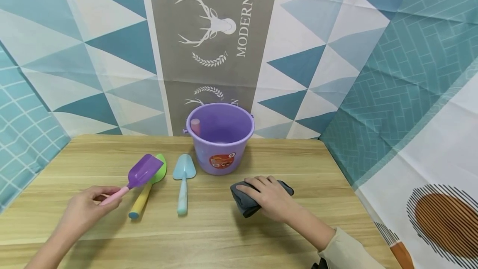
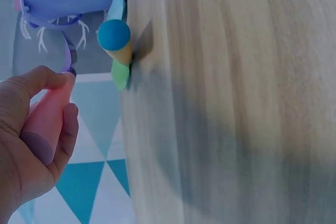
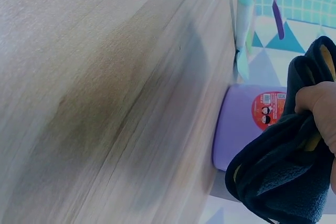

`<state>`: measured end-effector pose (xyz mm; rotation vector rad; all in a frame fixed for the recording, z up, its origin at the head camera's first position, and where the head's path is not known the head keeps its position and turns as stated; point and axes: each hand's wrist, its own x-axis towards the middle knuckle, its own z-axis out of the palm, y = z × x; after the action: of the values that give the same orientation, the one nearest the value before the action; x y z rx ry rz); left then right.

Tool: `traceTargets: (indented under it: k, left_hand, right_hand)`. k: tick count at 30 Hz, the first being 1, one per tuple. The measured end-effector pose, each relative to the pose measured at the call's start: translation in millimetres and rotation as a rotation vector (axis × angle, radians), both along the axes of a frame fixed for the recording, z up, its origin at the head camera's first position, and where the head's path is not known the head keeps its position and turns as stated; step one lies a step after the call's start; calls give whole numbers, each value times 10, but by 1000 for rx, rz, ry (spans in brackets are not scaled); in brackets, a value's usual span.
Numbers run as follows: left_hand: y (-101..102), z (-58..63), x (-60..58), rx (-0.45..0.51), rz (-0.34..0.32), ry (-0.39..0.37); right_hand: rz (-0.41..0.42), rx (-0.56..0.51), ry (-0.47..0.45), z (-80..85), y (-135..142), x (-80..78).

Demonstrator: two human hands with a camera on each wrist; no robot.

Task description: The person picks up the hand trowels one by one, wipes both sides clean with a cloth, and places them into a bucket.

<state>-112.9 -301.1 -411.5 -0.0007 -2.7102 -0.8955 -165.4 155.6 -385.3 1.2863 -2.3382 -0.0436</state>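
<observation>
Purple shovel (image 1: 131, 182) — diagonal, blade (image 1: 144, 170) forward-right

two shovels (image 1: 184, 176) lie on the table (image 1: 209, 240), left of the bucket (image 1: 220, 149) and cloth (image 1: 244, 201).

the head view is bright and evenly lit, with soft-edged shadows on the table (image 1: 209, 244). both wrist views look dimmer, bluish and slightly hazy, with broad, blurred shadows across the table and soft detail.
</observation>
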Motion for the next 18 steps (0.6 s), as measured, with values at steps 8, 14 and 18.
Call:
traceTargets:
  k: [8,14,18]
  left_hand:
    - [167,61,18,-22,-73,91]
    - [280,83,34,-35,-94,79]
    - [356,122,37,-35,-116,78]
  right_hand:
    - [-6,5,1,16,5,10]
    - [-8,7,-3,27,3,16]
    - [-7,5,-7,34,3,21]
